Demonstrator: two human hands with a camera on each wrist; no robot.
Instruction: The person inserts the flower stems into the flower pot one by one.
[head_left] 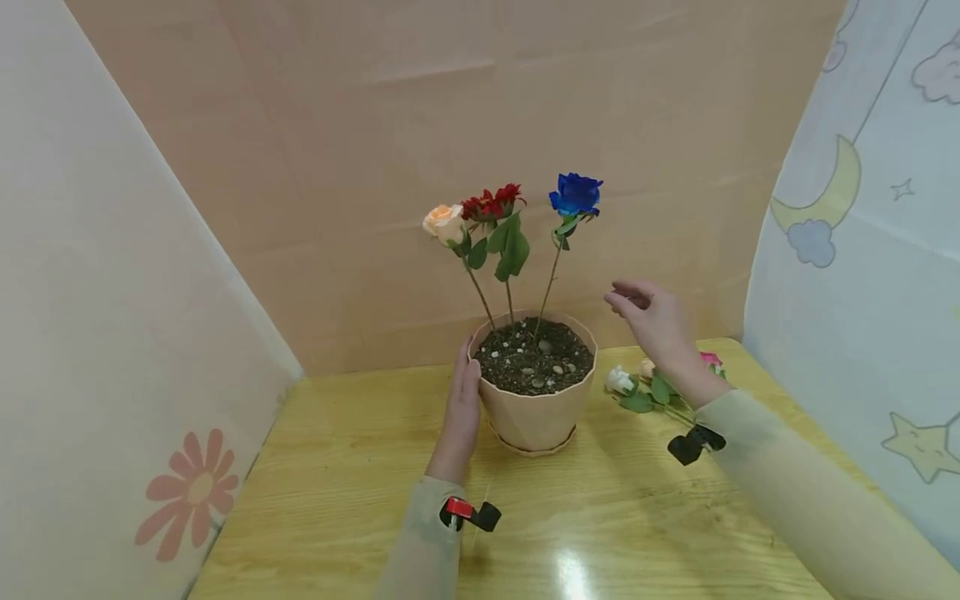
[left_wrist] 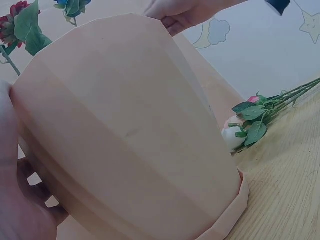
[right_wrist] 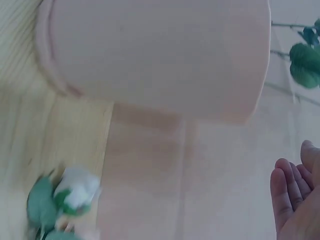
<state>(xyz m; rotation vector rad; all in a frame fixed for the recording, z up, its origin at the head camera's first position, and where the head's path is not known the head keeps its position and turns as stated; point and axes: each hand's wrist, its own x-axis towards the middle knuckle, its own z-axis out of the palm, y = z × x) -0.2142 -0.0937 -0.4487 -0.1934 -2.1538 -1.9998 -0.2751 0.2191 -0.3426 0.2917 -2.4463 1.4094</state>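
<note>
A peach-coloured flowerpot (head_left: 536, 417) filled with dark soil (head_left: 517, 367) and small pebbles stands on its saucer. A peach rose (head_left: 445, 223), a red flower (head_left: 491, 204) and a blue rose (head_left: 577, 196) rise from the soil on thin stems. Against the pot's left wall rests my left hand (head_left: 459, 412), its thumb near the rim and its fingers along the outside. My right hand (head_left: 660, 321) hangs in the air to the right of the pot, fingers loosely bent and nothing held. In the right wrist view the right fingers (right_wrist: 285, 187) lie apart from the pot.
Several loose flowers lie on the wooden table (head_left: 360, 483) right of the pot, among them a white rose (head_left: 619, 380) and a pink bloom (head_left: 710, 360). A peach cloth backdrop (head_left: 337, 208) stands behind, with printed panels at both sides.
</note>
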